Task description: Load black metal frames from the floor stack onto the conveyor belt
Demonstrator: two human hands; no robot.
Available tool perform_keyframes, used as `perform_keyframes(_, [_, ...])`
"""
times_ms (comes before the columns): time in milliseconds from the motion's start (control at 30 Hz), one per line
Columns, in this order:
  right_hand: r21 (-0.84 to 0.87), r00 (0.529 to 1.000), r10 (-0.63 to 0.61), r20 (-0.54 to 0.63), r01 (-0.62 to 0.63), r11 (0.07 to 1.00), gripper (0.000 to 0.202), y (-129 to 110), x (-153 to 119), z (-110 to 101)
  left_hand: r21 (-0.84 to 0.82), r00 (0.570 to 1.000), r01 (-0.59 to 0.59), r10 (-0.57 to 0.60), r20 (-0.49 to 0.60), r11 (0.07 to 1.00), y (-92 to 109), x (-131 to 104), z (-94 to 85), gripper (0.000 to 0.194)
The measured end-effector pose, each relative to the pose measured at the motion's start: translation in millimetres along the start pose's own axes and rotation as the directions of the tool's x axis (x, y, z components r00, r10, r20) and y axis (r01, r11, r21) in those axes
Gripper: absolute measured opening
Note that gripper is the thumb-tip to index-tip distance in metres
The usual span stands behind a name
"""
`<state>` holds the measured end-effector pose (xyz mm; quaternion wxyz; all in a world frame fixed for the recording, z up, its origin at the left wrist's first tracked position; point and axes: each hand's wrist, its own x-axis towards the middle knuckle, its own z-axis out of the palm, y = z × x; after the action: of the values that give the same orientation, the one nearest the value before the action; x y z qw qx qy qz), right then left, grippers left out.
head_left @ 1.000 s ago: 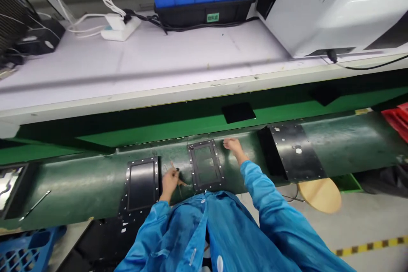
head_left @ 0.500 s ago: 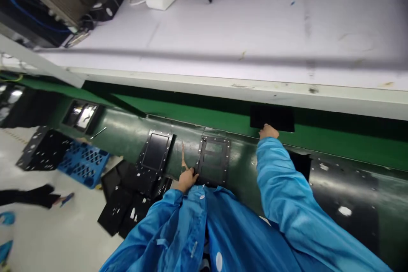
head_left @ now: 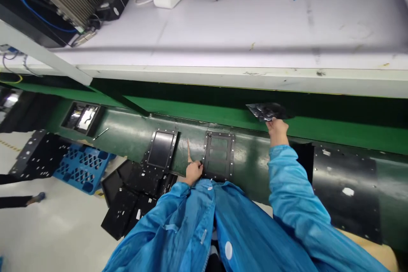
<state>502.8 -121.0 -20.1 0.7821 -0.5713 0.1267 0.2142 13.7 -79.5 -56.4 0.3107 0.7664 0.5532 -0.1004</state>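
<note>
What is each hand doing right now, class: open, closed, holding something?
Left hand: closed on a thin tan stick, beside the black rectangular frame.
Right hand: closed on a thin black flat plate, lifted off the green belt.

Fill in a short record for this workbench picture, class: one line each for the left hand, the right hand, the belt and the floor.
Left hand: left hand rests at the edge of a black frame plate, with a thin pale stick pointing up from it.
Right hand: right hand grips a dark sheet, lifted off the green strip.
Belt: dark belt carries another black plate.
Floor: loose black plates beside a blue crate.
</note>
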Motion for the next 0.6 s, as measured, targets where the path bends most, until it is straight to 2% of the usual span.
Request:
perform_keyframes(67, [-0.014,0.995,0.102,-0.004,-0.102,0.995,0.024,7,-44,-20,-0.287,1.0,-0.023,0.017,-0.021,0.958,6,1,-12.6,0.032])
perform_keyframes(100, [-0.024,0.989,0.143,0.037,-0.142,0.99,0.024,14,-69,-32,-0.491,0.999,-0.017,0.029,0.016,0.871,10,1,-19.2,0.04])
perform_keyframes(133, [-0.04,0.98,0.167,0.108,-0.163,0.986,0.023,24,-95,-44,-0.689,0.993,0.019,0.064,0.095,0.724,14,1,-25.5,0.049])
perform_keyframes(167, [-0.067,0.965,0.187,0.184,-0.177,0.982,0.023,36,-122,-56,-0.841,0.972,0.091,0.137,0.193,0.534,18,1,-31.1,0.06])
perform_keyframes(200, [-0.107,0.943,0.212,0.256,-0.19,0.976,0.025,50,-149,-68,-0.922,0.931,0.186,0.241,0.276,0.339,21,0,-35.7,0.07])
perform_keyframes(233, [-0.156,0.919,0.24,0.315,-0.199,0.967,0.027,64,-175,-78,-0.944,0.879,0.28,0.347,0.326,0.176,24,-1,-39.0,0.076])
perform_keyframes(267, [-0.208,0.893,0.271,0.358,-0.206,0.956,0.03,79,-199,-87,-0.932,0.833,0.356,0.429,0.348,0.065,25,-2,-40.7,0.078])
perform_keyframes(300, [-0.259,0.869,0.305,0.391,-0.214,0.942,0.034,93,-222,-94,-0.915,0.808,0.404,0.47,0.356,-0.001,24,-4,-40.8,0.074])
perform_keyframes(367, [-0.328,0.828,0.365,0.427,-0.234,0.915,0.038,117,-257,-104,-0.902,0.81,0.431,0.457,0.368,-0.038,19,-9,-37.3,0.053])
perform_keyframes(433, [-0.355,0.809,0.393,0.437,-0.247,0.902,0.041,133,-279,-110,-0.908,0.83,0.418,0.412,0.377,-0.01,10,-15,-31.9,0.037])
perform_keyframes(533, [-0.381,0.793,0.43,0.431,-0.272,0.883,0.041,140,-291,-117,-0.925,0.841,0.38,0.408,0.355,0.023,-6,-24,-28.5,0.041])
perform_keyframes(600, [-0.43,0.736,0.532,0.42,-0.355,0.83,0.052,137,-295,-121,-0.935,0.842,0.353,0.423,0.337,0.041,-12,-29,-29.9,0.045])
